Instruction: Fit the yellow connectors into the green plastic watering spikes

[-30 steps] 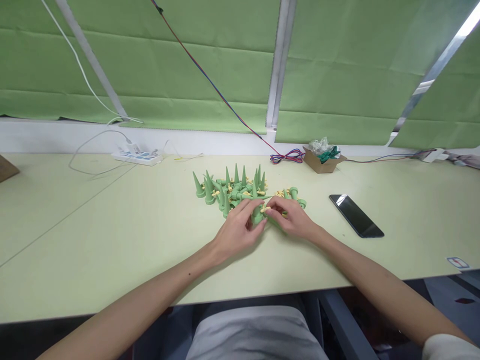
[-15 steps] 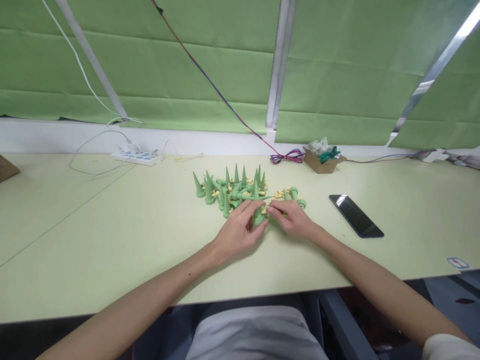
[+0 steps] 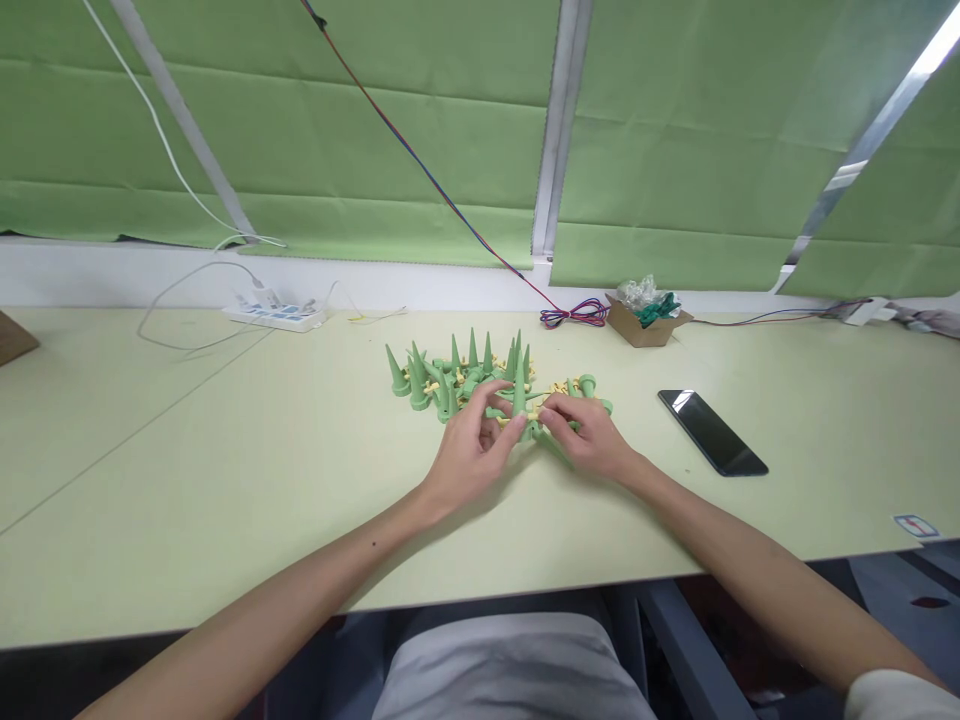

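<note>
A green cone-shaped piece (image 3: 520, 388) stands upright between my two hands. My left hand (image 3: 480, 437) curls around its left side, with thumb and fingers closed on it. My right hand (image 3: 587, 432) pinches a small yellow piece (image 3: 535, 414) at the cone's base, fingertips together. Just behind my hands lies a cluster of green cones (image 3: 418, 382) linked by small yellow parts. More yellow pieces (image 3: 564, 387) and green round-ended parts (image 3: 587, 384) lie beyond my right hand, partly hidden by it.
A black phone (image 3: 712, 432) lies on the table (image 3: 225, 480) to the right. At the back are a white power strip (image 3: 277, 315), a coil of red and blue wire (image 3: 574, 315) and a small cardboard box (image 3: 648, 328) holding plastic and green material.
My left hand has shifted slightly left, with its fingers raised along the cone. The cone between my hands now shows more fully. My right hand has barely moved.
</note>
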The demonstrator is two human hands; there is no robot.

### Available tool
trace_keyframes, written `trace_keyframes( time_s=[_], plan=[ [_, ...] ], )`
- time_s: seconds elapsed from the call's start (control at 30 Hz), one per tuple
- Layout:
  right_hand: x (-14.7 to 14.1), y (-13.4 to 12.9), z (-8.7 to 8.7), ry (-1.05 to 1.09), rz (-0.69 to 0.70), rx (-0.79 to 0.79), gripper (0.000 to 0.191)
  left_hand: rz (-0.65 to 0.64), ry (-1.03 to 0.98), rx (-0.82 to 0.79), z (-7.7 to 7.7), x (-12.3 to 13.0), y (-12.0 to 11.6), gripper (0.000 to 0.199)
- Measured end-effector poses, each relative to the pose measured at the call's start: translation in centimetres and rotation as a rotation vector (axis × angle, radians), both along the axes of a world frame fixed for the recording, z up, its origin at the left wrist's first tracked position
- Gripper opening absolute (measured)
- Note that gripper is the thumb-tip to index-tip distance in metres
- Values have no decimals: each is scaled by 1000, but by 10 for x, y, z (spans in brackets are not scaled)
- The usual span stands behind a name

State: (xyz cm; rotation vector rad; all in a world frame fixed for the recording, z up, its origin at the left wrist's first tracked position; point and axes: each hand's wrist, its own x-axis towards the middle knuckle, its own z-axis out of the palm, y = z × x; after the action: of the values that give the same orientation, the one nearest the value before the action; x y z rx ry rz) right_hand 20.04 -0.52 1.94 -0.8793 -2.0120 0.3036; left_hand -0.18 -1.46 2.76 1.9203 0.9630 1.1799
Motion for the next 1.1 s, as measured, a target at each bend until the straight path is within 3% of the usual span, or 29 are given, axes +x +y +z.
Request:
trace_keyframes(
  time_s=[0.13,0.37,0.63,1.1],
  plan=[
    [-1,-2,1,7,49,-1,28,-7,-37,-75,3,0,2,31],
    [-4,-4,2,-4,89,-20,29,-59,-39,-157,4,-1,1,30],
    [-4,-5,0,45,125,-83,11,-31,-79,-187,4,-2,1,32],
    [-4,-6,1,28,122,-92,9,-30,-76,-215,6,-1,1,31]
  ],
)
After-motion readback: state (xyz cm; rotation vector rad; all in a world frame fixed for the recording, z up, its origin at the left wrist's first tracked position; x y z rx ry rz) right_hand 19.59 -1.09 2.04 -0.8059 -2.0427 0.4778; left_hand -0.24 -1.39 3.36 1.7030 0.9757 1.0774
